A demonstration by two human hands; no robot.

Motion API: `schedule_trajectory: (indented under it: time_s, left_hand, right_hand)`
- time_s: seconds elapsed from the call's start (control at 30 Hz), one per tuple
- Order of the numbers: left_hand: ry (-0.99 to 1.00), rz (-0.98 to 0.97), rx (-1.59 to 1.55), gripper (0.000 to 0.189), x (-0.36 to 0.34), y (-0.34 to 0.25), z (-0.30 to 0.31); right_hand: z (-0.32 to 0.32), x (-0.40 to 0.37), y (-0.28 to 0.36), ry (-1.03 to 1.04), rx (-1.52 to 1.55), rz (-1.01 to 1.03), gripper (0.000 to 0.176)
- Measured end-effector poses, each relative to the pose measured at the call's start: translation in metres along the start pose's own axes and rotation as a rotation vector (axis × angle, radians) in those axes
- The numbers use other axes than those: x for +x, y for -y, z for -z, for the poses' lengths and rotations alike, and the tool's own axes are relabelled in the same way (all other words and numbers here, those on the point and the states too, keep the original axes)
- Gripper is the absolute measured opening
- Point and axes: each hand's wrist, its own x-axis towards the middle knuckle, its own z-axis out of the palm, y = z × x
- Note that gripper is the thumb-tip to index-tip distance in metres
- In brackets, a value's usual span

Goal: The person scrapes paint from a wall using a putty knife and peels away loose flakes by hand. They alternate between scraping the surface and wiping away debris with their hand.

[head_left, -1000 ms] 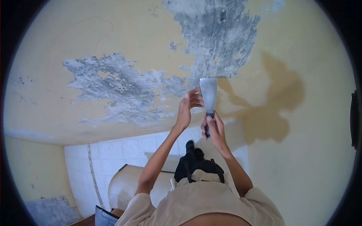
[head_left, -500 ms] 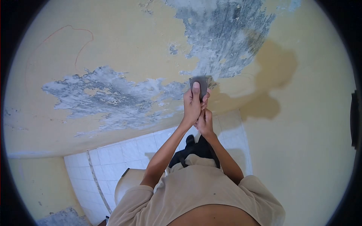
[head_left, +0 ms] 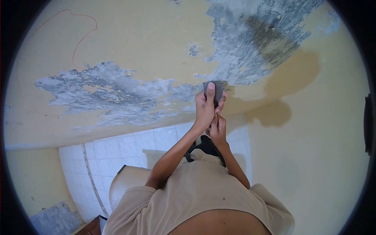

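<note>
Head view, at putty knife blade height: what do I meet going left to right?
Large peeled grey wall patch → putty knife → cast shadow → unpeeled pale yellow wall. The left hand overlaps the knife, so I omit it.

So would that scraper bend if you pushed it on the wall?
The scraper probably feels stiff: its grey blade looks flat under the left thumb. It may resist slipping: left hand and right hand both grip it.

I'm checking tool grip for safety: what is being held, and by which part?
A scraper: the left hand grips it by the blade, thumb along the face; the right hand is closed lower, seemingly around the mostly hidden handle.
</note>
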Motion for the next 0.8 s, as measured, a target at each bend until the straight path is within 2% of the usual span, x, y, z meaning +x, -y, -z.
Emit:
schedule_trajectory:
  time_s: [0.2,0.3,0.4,0.5,0.6,0.67,0.77,0.8]
  left_hand:
    - [-0.07,-0.013,0.042,0.058,-0.006,0.009,-0.007]
    - [-0.099,-0.009,0.036,0.06,-0.006,0.004,-0.013]
    - [-0.13,0.006,-0.023,0.06,-0.008,0.003,-0.019]
    - [-0.134,-0.058,0.021,0.06,-0.002,-0.003,-0.024]
    - [-0.19,-0.009,0.026,0.061,-0.012,0.0,-0.027]
    - [-0.18,-0.029,0.003,0.063,-0.004,0.013,-0.024]
    - [-0.195,-0.061,0.036,0.064,-0.005,-0.01,-0.036]
    - [-0.204,-0.042,0.034,0.064,-0.008,-0.014,-0.039]
  right_hand:
    - [0.011,-0.001,0.005,0.03,0.031,-0.095,0.035]
    - [0.016,-0.005,0.014,0.11,-0.028,0.023,0.034]
    - [0.025,-0.004,0.011,0.122,-0.074,-0.017,0.036]
    - [0.025,0.0,0.018,0.095,-0.163,-0.061,0.039]
    - [0.029,-0.001,0.029,0.106,-0.166,-0.151,0.04]
    - [0.036,0.0,0.016,0.118,-0.175,-0.143,0.038]
    - [0.029,0.01,0.032,0.084,-0.164,-0.137,0.036]
    - [0.027,0.017,0.042,0.104,-0.206,-0.08,0.035]
